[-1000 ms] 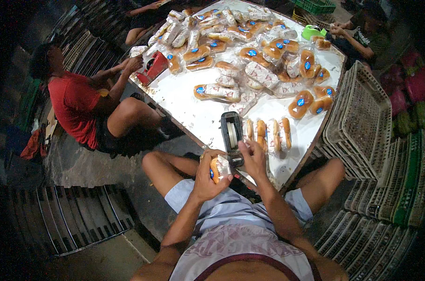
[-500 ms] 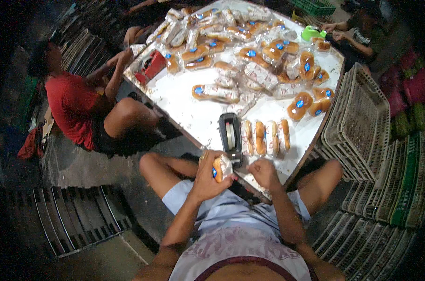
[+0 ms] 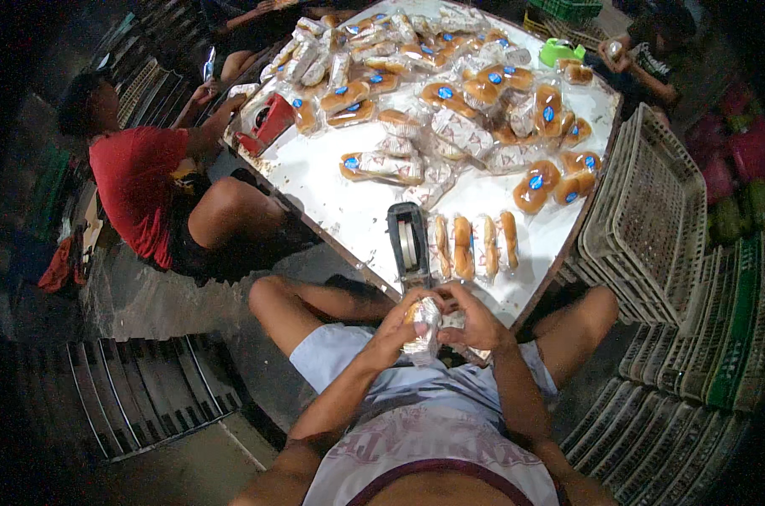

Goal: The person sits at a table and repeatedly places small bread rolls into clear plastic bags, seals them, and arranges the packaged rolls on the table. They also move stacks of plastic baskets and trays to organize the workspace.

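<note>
Here's the left hand (image 3: 397, 327), fingers curled in a firm grip, and just to its right the right hand (image 3: 477, 320), fingers bent inward towards it! Behind them, the left forearm (image 3: 336, 401) and right forearm (image 3: 522, 388) converge from well-spread elbows.

Glossy plastic wrapper (image 3: 424, 341), smooth tabletop (image 3: 336, 198) — perhaps laminate

Light pools on a white tabletop (image 3: 332, 198) and glints off plastic wrappers (image 3: 461, 135) as stacked crates (image 3: 652, 430) curve near a dark, grainy rim.
</note>
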`<state>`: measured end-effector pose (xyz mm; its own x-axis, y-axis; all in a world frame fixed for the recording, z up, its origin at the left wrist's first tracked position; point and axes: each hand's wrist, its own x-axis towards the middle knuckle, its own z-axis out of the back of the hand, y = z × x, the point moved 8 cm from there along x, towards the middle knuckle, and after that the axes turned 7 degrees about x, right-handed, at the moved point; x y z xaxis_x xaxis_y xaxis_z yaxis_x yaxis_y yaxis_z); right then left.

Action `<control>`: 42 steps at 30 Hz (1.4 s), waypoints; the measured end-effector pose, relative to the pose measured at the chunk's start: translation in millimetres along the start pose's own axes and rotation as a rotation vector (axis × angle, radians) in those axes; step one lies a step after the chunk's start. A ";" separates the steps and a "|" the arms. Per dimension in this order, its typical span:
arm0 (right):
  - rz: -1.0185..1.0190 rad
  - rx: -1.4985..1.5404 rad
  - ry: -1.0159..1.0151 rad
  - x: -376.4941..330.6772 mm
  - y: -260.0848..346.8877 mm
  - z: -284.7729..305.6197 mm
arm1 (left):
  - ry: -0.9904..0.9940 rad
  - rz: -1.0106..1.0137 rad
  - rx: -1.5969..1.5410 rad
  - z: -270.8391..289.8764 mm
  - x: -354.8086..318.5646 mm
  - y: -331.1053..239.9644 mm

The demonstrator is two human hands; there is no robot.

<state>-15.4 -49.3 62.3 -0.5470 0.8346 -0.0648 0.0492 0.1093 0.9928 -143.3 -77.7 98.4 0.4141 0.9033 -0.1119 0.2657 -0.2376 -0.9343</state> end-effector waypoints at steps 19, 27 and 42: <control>0.176 -0.877 -1.107 -21.3 -12.1 150.7 | -0.332 -0.152 1.863 160.2 230.8 -29.6; -0.143 -0.997 -1.025 -34.5 -40.7 175.3 | -0.308 -0.205 1.907 162.5 242.7 -8.8; 0.323 -0.471 -0.462 -22.8 72.7 58.8 | -0.567 -0.352 0.330 47.4 44.4 -77.6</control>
<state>49.8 -28.7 130.0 -0.1533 0.9396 0.3061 -0.2731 -0.3380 0.9006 -186.8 -2.2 150.0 -0.1833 0.9733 0.1384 -0.0121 0.1386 -0.9903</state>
